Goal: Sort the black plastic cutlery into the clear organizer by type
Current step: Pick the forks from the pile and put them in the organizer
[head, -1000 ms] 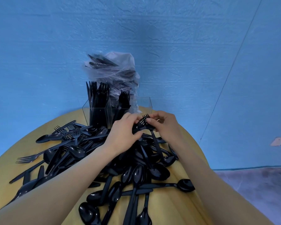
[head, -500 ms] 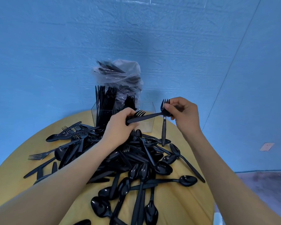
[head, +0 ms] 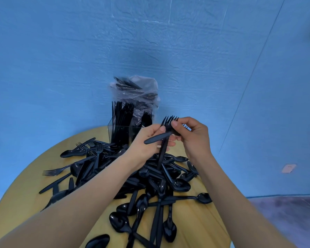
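Against a blue wall, above the cutlery-strewn yellow bench (head: 21,192), both hands, left hand (head: 147,142) and right hand (head: 193,135), now pinch gathered forks (head: 166,129), lifted from the pile (head: 150,176) toward the far clear organizer (head: 120,129).

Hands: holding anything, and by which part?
Both hold black forks. Right hand pinches them at the neck below the tines; left hand grips the handles.
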